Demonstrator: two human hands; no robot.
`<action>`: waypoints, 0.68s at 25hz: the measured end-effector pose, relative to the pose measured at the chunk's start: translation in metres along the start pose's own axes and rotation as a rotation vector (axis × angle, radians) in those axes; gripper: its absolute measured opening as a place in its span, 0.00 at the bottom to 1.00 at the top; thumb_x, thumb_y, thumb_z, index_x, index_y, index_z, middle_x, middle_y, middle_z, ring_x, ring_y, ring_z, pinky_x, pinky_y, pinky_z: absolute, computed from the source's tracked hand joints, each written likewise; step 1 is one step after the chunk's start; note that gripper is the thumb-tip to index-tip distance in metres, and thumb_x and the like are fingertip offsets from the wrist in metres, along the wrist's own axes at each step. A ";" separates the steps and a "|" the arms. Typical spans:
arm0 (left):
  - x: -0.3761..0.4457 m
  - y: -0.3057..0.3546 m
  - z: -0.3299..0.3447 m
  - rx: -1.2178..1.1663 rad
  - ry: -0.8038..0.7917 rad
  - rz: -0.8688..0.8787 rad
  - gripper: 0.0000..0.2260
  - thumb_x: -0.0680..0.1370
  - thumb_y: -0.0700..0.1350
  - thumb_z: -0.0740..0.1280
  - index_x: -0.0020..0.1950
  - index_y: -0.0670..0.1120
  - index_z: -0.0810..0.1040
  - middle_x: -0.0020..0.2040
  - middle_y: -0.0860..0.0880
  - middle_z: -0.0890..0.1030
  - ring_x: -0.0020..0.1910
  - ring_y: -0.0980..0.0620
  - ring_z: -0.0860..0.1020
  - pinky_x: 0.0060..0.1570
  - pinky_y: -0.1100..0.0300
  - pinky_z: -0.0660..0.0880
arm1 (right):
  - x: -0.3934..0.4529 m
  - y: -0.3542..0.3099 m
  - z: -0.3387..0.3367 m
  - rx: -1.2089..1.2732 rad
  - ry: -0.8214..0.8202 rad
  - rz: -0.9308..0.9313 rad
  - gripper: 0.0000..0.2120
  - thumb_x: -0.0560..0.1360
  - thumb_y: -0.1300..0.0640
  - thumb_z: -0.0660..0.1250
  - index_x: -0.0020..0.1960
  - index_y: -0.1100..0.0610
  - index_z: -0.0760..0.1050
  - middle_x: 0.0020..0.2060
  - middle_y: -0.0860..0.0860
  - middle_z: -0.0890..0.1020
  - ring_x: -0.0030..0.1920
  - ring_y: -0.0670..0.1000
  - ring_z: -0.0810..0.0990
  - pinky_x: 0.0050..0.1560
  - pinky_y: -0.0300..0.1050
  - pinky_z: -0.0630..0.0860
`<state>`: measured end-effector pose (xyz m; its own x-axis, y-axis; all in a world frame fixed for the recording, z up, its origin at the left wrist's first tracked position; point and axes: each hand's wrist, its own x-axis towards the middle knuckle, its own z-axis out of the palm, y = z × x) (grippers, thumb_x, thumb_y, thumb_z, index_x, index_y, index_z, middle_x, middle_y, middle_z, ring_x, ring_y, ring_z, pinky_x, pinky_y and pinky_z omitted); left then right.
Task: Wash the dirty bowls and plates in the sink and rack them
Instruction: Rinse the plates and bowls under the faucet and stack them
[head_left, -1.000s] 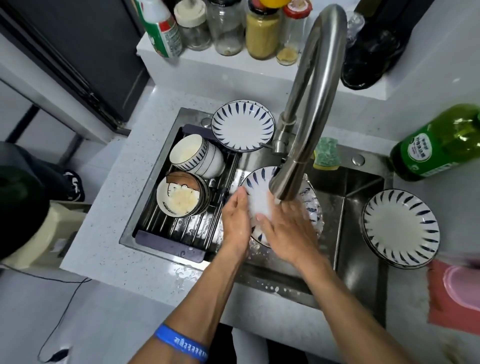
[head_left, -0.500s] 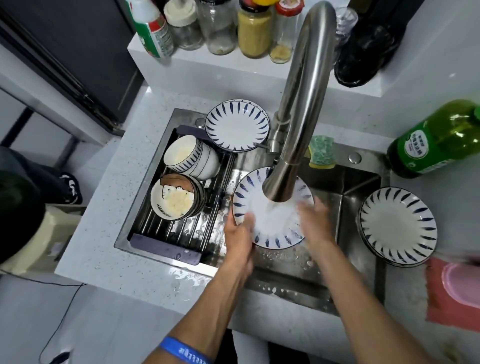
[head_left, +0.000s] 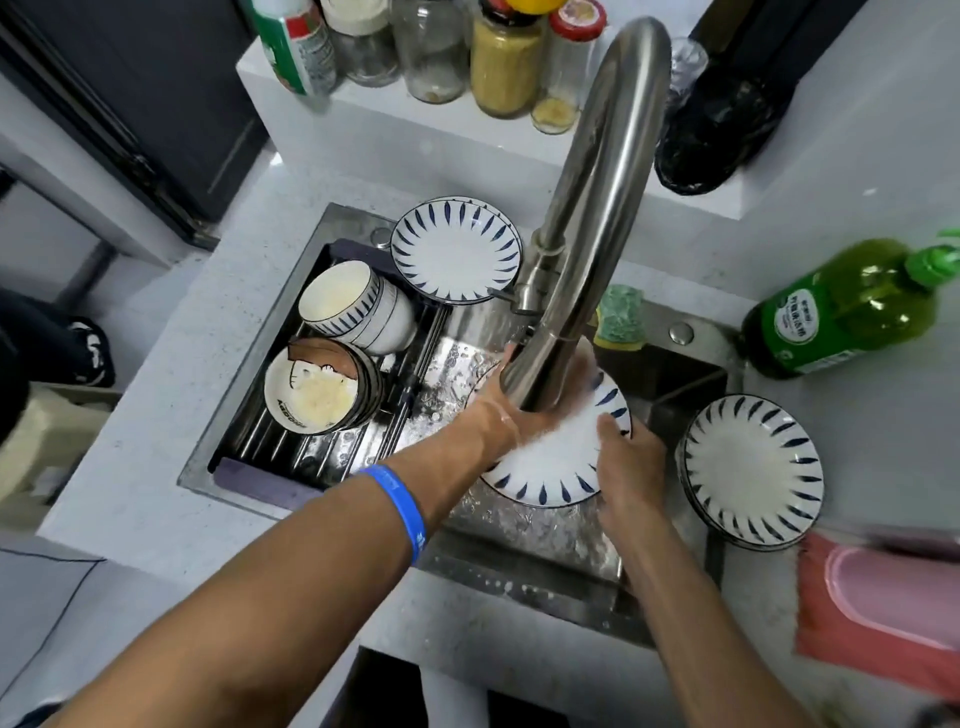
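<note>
A white plate with blue dashes (head_left: 558, 467) is held over the steel sink (head_left: 545, 525) under the running faucet (head_left: 587, 208). My right hand (head_left: 631, 462) grips its right rim, thumb on the face. My left hand (head_left: 501, 410) lies across the plate's upper left, partly hidden behind the faucet head, fingers on the wet surface. The rack (head_left: 291, 447) in the sink's left half holds a stack of striped bowls (head_left: 353, 306) on their side and a stack of cartoon bowls (head_left: 317, 392). One matching plate (head_left: 456, 249) leans at the rack's back; another stack of plates (head_left: 753, 470) sits right of the sink.
A green soap bottle (head_left: 852, 306) lies on the counter at the right. A green sponge (head_left: 619, 314) sits behind the sink. Jars and bottles (head_left: 504, 62) line the back ledge beside a black bag (head_left: 722, 124). A pink cloth and tub (head_left: 883, 603) are at the right edge.
The plate has shifted right and lower under the tap. My left hand moved from its lower left rim onto its face; my right hand took hold of the right rim.
</note>
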<state>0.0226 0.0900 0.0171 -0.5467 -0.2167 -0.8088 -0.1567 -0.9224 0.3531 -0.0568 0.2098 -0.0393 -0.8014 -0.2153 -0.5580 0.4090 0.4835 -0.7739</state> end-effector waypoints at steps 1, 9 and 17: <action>-0.002 0.004 0.007 0.338 0.013 0.070 0.14 0.79 0.38 0.64 0.65 0.38 0.75 0.62 0.40 0.79 0.57 0.41 0.79 0.47 0.49 0.80 | -0.004 0.002 0.001 0.059 -0.013 0.026 0.10 0.77 0.58 0.64 0.41 0.50 0.82 0.39 0.48 0.86 0.44 0.54 0.85 0.53 0.59 0.81; -0.007 -0.025 -0.061 0.444 0.545 0.481 0.14 0.84 0.49 0.60 0.58 0.41 0.79 0.49 0.43 0.83 0.48 0.50 0.82 0.55 0.52 0.77 | -0.017 0.029 0.055 0.636 -0.081 0.448 0.15 0.78 0.53 0.68 0.61 0.60 0.77 0.52 0.57 0.84 0.46 0.56 0.85 0.42 0.53 0.83; -0.004 -0.046 -0.061 0.460 0.607 0.392 0.22 0.84 0.41 0.54 0.79 0.51 0.58 0.71 0.45 0.71 0.59 0.50 0.77 0.56 0.58 0.78 | -0.027 0.023 0.053 -0.799 -0.534 -0.719 0.18 0.83 0.49 0.51 0.61 0.53 0.76 0.56 0.46 0.81 0.59 0.48 0.77 0.67 0.47 0.69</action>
<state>0.0826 0.1137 -0.0242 -0.1160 -0.7475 -0.6540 -0.4383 -0.5524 0.7091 -0.0027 0.1817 -0.0575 -0.3756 -0.8854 -0.2740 -0.5957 0.4571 -0.6605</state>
